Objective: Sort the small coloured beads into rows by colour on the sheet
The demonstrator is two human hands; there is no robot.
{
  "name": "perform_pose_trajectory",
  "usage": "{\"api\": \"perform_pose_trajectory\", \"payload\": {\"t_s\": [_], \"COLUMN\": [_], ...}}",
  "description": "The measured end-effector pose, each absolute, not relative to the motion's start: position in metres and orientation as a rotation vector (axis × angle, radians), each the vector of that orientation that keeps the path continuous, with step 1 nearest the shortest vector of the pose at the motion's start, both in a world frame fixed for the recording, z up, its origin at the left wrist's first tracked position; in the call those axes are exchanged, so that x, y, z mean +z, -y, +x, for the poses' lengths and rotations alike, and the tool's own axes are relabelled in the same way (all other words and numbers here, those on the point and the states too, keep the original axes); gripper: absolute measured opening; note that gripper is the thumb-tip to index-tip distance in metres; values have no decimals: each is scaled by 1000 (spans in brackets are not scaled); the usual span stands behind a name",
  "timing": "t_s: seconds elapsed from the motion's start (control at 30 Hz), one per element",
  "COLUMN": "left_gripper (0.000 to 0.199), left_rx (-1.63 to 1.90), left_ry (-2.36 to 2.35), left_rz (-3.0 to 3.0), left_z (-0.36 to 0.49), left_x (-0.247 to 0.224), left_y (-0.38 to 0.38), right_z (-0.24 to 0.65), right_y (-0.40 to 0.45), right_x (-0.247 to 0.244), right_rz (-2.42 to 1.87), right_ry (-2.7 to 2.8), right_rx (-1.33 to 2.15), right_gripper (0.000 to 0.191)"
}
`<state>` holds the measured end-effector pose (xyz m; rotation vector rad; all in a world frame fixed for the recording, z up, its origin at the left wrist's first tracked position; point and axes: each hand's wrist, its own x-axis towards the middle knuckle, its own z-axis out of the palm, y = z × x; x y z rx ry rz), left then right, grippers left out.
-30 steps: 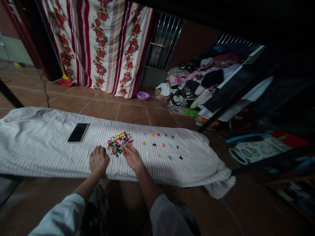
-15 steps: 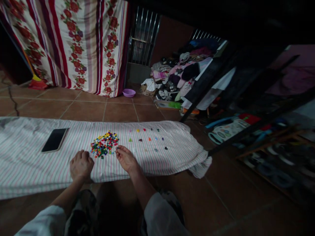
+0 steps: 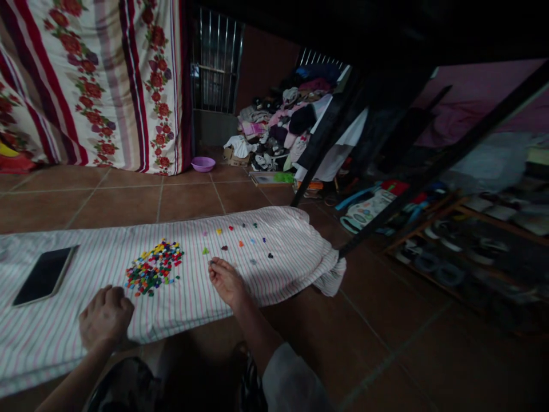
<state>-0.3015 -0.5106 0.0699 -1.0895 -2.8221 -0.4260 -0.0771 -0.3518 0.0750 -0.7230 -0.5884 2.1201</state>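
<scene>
Status from my side: the heap of small coloured plastic pieces (image 3: 153, 266) sits on the striped cotton sheet (image 3: 278, 280), left of centre, mixed colours, dense. To its right, the separate pieces (image 3: 240, 240) lie well apart from each other in loose rows, each single and not touching its neighbour. That's the layout in hand: one mixed heap, one spaced-out set.

My right hand (image 3: 227, 281) is out on the sheet, just below the spaced pieces and right of the heap. Its fingertips (image 3: 213, 266) are drawn together in a pinch. Too small to tell whether a piece sits between them; there's a dark speck right at the tips.

My left hand (image 3: 106, 316) rests back-up on the sheet, just below and left of the heap, fingers curled down. It's not touching the heap. Cannot tell if anything is under the fingers.

Phone (image 3: 44, 276) lies face-up on the sheet, far left, dark screen, near my left hand.

Beyond the sheet: terracotta floor tiles (image 3: 189, 200), a purple plastic basin (image 3: 203, 164), a floral curtain (image 3: 98, 74), a metal window grille (image 3: 217, 60), a pile of clothes (image 3: 278, 114), and a rack of shoes (image 3: 441, 257), dim and blurred.
</scene>
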Motion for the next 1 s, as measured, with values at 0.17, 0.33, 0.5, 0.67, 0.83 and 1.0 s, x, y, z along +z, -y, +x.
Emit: {"api": "perform_pose_trajectory", "payload": {"t_s": [0.17, 0.33, 0.5, 0.67, 0.83, 1.0], "left_gripper": [35, 35, 34, 35, 34, 31], "left_rx": [-398, -412, -418, -415, -423, -424], "left_ry": [2803, 2813, 2820, 2815, 2838, 2823], "left_rz": [-1114, -1077, -1047, -1035, -1015, -1030], "left_z": [-299, -304, -306, -305, -305, -304], "left_x": [72, 64, 61, 62, 61, 61], "left_y": [509, 508, 508, 506, 506, 505], "right_z": [-61, -44, -26, -10, -3, -3], "right_y": [332, 318, 309, 302, 296, 293], "right_x": [76, 64, 52, 44, 43, 47], "right_rz": [-694, -738, -783, -799, -809, -774], "right_ry": [532, 454, 476, 506, 505, 578], "right_rx": [2062, 1983, 1865, 1838, 1782, 1760], "right_gripper": [18, 23, 25, 26, 25, 28]}}
